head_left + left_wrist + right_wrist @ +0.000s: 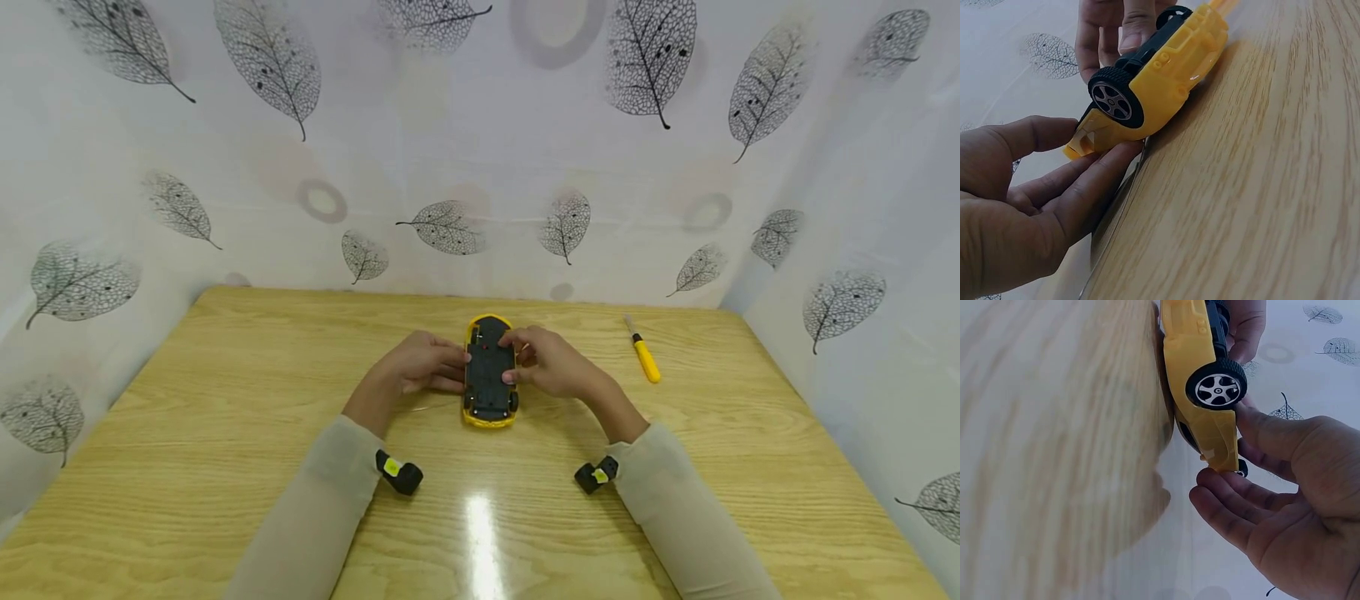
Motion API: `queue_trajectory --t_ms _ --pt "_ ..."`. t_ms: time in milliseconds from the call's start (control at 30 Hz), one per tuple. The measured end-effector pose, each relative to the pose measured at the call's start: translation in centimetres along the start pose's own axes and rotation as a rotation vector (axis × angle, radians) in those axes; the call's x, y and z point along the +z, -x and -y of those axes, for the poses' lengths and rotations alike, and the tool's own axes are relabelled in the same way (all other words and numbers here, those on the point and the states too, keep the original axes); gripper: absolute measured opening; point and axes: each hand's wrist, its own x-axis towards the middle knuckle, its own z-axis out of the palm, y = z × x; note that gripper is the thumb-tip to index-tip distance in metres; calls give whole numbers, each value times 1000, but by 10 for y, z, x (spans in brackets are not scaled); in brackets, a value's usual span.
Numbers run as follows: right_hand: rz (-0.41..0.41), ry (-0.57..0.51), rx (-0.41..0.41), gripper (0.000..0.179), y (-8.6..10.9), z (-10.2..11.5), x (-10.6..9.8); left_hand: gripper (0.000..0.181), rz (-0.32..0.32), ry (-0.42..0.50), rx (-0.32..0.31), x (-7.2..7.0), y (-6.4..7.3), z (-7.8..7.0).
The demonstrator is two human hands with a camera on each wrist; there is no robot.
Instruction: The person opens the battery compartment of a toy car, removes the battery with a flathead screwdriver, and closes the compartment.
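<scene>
A yellow toy car lies upside down on the table, its black underside facing up and its wheels exposed. My left hand holds it at the left side; in the left wrist view the car's yellow end is pinched between fingers above and below. From the right, my right hand grips the car, with its thumb and a fingertip on the black underside. The right wrist view shows more of its fingers under the yellow end, beside a black wheel with a silver hub.
A screwdriver with a yellow handle lies on the wooden table to the right of my right hand. Behind the table hangs a pale leaf-patterned cloth, which also runs along both sides. Each wrist carries a small black camera.
</scene>
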Motion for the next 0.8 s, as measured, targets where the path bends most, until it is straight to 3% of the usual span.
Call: queue_trajectory --t_ms 800 --pt "-7 -80 21 42 0 1 0 34 8 3 2 -2 -3 2"
